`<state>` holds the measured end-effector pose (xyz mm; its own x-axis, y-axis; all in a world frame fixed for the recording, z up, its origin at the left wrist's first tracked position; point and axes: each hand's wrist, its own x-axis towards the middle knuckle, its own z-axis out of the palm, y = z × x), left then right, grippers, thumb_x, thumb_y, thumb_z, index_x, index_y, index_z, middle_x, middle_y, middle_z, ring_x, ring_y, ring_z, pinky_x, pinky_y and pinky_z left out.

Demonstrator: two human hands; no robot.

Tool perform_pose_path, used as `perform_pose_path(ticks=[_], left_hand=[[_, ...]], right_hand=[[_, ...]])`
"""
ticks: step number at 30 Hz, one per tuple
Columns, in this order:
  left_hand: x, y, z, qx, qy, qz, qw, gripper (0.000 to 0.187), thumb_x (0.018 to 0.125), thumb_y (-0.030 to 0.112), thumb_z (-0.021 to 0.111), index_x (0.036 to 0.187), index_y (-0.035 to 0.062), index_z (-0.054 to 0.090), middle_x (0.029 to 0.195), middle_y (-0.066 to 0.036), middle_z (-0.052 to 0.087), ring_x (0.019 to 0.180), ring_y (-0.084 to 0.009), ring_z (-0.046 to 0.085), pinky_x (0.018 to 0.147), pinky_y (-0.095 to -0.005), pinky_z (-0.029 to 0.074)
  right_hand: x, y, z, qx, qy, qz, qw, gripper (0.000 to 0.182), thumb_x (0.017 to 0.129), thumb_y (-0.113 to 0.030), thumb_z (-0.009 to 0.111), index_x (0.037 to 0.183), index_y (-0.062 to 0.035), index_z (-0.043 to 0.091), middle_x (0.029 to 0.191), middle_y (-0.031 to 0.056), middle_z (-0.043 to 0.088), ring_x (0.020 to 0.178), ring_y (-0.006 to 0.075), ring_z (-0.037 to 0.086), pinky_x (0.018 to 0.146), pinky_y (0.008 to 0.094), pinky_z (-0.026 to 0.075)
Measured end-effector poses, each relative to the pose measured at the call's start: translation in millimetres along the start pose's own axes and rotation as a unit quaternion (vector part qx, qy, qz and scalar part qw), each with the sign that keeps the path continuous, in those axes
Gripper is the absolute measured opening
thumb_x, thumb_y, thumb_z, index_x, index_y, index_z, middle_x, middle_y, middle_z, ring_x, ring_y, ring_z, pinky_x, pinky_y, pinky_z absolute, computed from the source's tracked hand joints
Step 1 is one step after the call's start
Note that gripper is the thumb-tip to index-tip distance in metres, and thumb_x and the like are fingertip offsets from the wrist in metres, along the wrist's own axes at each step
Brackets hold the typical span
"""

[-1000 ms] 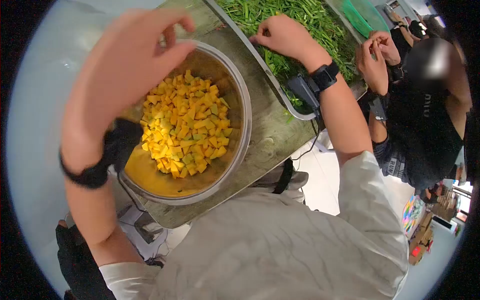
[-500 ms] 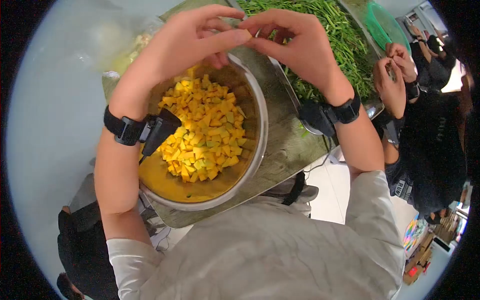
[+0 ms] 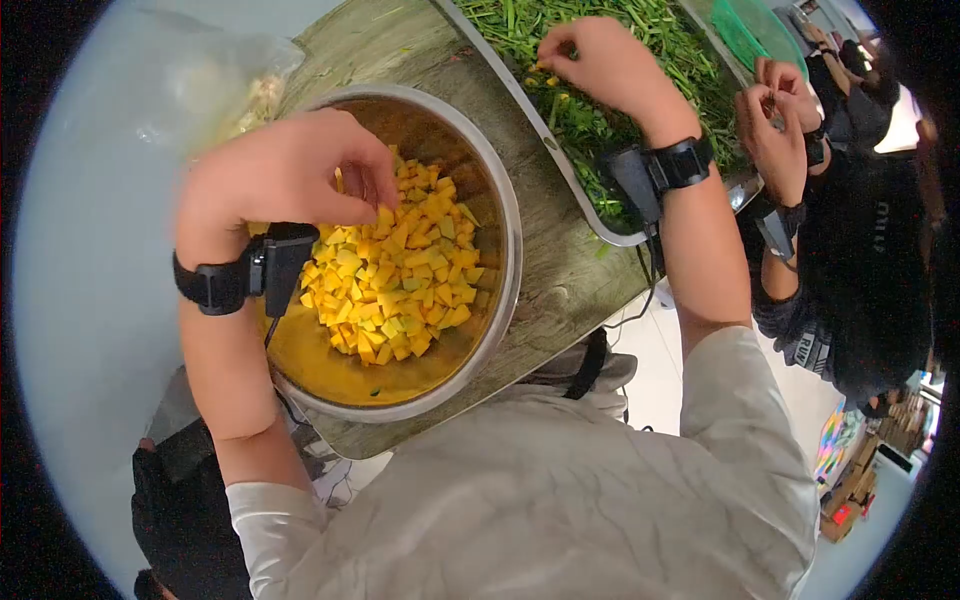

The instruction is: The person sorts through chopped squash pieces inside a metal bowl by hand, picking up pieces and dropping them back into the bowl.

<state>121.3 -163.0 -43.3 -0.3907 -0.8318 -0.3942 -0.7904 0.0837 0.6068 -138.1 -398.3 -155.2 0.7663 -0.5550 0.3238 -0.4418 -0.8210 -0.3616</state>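
Observation:
A large metal bowl [image 3: 508, 215] holds a heap of diced pumpkin [image 3: 400, 285], orange-yellow with some greenish sides. My left hand [image 3: 300, 170] is over the bowl's upper left part, thumb and fingers closed together at a pumpkin cube [image 3: 385, 214] at their tips. To the right, a metal tray [image 3: 540, 125] is full of cut green stalks and leaves [image 3: 680, 80]. Above its near left part is my right hand [image 3: 605, 65], thumb and forefinger pinched on a small yellow piece [image 3: 543, 66]. A few yellow bits [image 3: 561, 96] lie on the greens below it.
A clear plastic bag [image 3: 225, 95] with pale contents lies at the upper left of the wooden-look table [image 3: 560, 260]. A green basket [image 3: 755, 35] stands beyond the tray. At the right are a co-worker's hands [image 3: 775, 130]. A cable hangs from my right wrist strap [image 3: 683, 163].
My hands were together above the bowl's far rim, fingertips at a small yellow piece. They have parted: the left came down over the pumpkin, the right moved over the greens.

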Motion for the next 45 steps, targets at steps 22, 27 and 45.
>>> perform_pose_path(ticks=[22, 27, 45], left_hand=[[15, -44, 23, -0.058, 0.035, -0.002, 0.998, 0.028, 0.097, 0.026, 0.072, 0.114, 0.0032, 0.077, 0.091, -0.008, 0.077, 0.081, -0.0140, 0.070, 0.073, -0.0326, 0.056], [25, -33, 15, -0.008, -0.006, -0.033, 0.999, 0.026, 0.096, 0.017, 0.072, 0.116, 0.0016, 0.076, 0.101, -0.008, 0.078, 0.087, -0.0173, 0.071, 0.079, -0.0326, 0.059], [31, -19, 19, -0.342, -0.015, 0.025, 0.939, 0.050, 0.107, 0.039, 0.060, 0.129, -0.0052, 0.068, 0.110, -0.014, 0.078, 0.077, -0.0158, 0.073, 0.060, -0.0282, 0.059]], right_hand=[[-7, -6, 12, -0.014, -0.118, -0.012, 0.993, 0.018, 0.080, -0.013, 0.083, 0.097, -0.0067, 0.080, 0.086, 0.0121, 0.075, 0.080, 0.0288, 0.074, 0.074, 0.0403, 0.059], [-5, -4, 8, -0.002, -0.065, -0.012, 0.998, 0.014, 0.083, -0.018, 0.078, 0.094, -0.0103, 0.081, 0.092, 0.0124, 0.078, 0.086, 0.0326, 0.075, 0.080, 0.0437, 0.061], [-5, -83, -7, 0.423, -0.122, -0.101, 0.892, 0.015, 0.094, -0.007, 0.080, 0.109, -0.0039, 0.082, 0.100, 0.0024, 0.080, 0.090, 0.0100, 0.071, 0.085, 0.0271, 0.058]])
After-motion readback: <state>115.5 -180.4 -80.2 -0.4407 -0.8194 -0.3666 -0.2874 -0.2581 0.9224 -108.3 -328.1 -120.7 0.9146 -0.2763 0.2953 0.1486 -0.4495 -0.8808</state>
